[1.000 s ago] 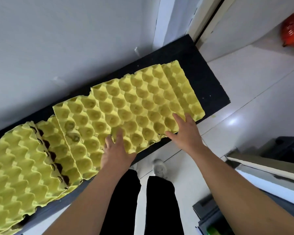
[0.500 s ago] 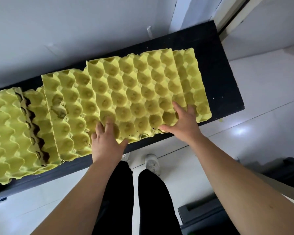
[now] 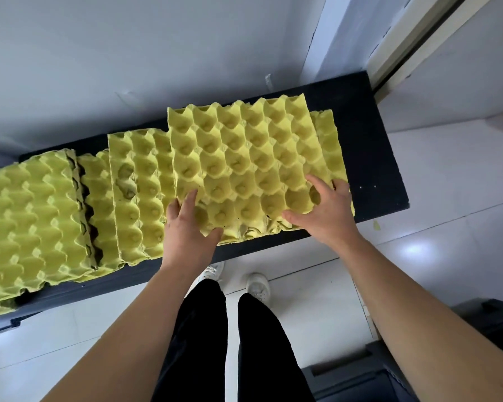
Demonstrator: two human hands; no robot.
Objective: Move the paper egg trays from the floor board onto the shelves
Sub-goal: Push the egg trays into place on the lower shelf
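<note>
White shoes [image 3: 257, 285] stand on glossy pale floor tiles [image 3: 447, 204], near a dark crate [image 3: 357, 382].

Looked rough, matt paper in egg trays [image 3: 244, 158] under left hand [image 3: 186, 230] and right hand [image 3: 328, 213]; matt on shelf [image 3: 369, 158] beneath, glossy on floor [image 3: 433, 256] below.

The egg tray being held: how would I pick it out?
Find the long black board against the white wall, lined with yellow egg trays. It is the topmost tray near the right end, the only one gripped by the left hand and right hand.
</note>
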